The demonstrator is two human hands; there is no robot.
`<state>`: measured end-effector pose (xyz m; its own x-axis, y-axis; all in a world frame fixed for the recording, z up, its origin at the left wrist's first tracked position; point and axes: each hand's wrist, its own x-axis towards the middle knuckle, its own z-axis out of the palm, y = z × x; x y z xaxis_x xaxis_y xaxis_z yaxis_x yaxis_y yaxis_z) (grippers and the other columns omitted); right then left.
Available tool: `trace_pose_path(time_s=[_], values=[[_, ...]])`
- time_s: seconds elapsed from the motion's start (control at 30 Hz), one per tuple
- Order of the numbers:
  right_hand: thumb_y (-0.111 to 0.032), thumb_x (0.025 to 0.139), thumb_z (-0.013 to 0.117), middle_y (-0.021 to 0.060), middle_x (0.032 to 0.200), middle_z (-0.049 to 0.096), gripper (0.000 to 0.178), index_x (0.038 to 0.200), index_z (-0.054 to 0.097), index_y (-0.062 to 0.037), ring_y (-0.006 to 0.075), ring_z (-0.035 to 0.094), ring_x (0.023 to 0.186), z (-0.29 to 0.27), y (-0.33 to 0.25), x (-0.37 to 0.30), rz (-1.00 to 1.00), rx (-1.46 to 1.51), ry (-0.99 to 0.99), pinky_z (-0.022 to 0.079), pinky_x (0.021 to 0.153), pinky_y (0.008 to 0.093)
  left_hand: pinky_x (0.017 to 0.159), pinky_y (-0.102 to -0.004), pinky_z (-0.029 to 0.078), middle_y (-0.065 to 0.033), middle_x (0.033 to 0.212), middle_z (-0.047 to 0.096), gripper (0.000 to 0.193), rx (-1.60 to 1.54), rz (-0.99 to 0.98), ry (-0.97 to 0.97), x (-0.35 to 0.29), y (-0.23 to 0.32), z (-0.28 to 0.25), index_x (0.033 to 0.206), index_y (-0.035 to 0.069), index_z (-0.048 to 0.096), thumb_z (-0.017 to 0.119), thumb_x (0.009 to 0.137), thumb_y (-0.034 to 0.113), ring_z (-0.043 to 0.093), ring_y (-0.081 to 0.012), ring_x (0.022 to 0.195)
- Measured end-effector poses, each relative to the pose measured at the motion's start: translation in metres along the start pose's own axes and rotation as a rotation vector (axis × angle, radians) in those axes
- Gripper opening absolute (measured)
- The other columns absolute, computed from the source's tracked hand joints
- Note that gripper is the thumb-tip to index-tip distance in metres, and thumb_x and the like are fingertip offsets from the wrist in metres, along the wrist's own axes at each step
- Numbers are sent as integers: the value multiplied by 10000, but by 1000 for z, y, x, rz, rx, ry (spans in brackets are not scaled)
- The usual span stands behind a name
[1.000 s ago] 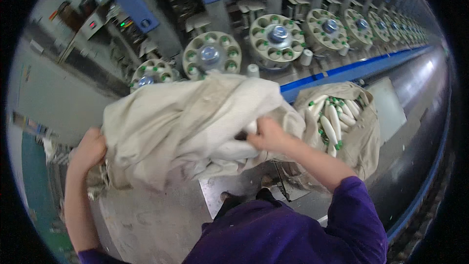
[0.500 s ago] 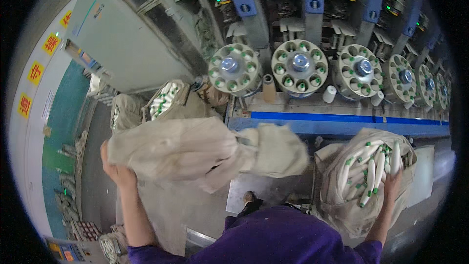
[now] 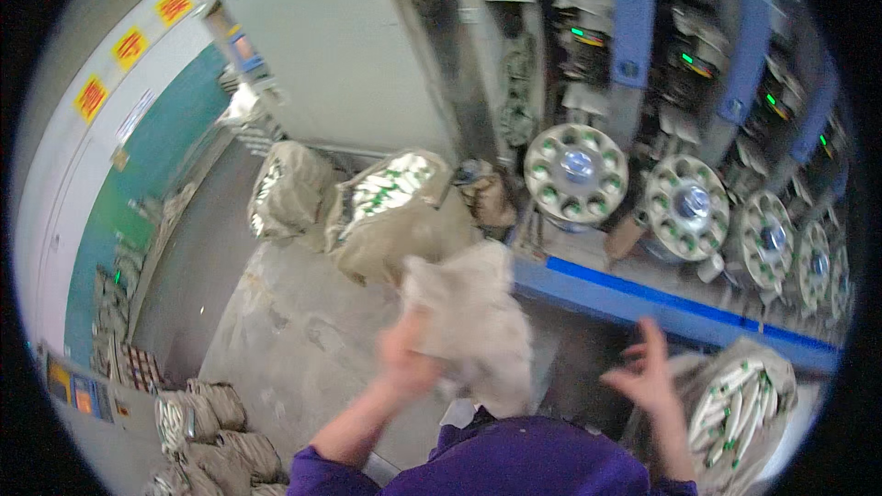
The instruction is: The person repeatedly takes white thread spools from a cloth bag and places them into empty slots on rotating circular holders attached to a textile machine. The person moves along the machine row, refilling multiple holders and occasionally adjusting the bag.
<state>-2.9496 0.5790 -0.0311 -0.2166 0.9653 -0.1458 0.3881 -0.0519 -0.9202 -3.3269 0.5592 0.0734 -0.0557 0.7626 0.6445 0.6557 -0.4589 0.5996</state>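
In front of my body, my left hand grips a crumpled beige cloth, which looks like an emptied sack and is blurred by motion. Its fingers are partly hidden behind the folds. My right hand is raised on the right with its fingers spread and nothing in it. Just beyond that hand, at the lower right, stands an open cloth sack full of yarn cops, white with green ends.
Two more cloth sacks of cops, a left one and a larger one, stand on the floor before a grey cabinet. A winding machine with round magazines and a blue rail runs along the right. Bundled sacks lie lower left.
My left hand has brought the cloth in from the left, and the cloth is now bunched up. My right hand has left the cops in the sack. The view has turned left.
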Motion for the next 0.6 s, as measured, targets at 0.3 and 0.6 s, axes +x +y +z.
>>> trace_pose_path(time_s=[0.3,0.6], values=[[-91,715,649,110,915,643,272,967,595,-3,215,614,854,182,-134,155,-442,-75,87,485,769,338,794,-321,461,-166,1048,558,230,-361,-146,-334,22,-51,-41,1046,-8,532,539,838,90,573,-324,929],[-100,742,657,176,935,634,333,1028,547,29,288,612,875,189,-175,341,-353,-236,399,454,784,342,770,-310,470,-105,946,616,272,-451,-932,-579,-57,-205,-52,1073,43,556,567,874,228,594,-177,863]])
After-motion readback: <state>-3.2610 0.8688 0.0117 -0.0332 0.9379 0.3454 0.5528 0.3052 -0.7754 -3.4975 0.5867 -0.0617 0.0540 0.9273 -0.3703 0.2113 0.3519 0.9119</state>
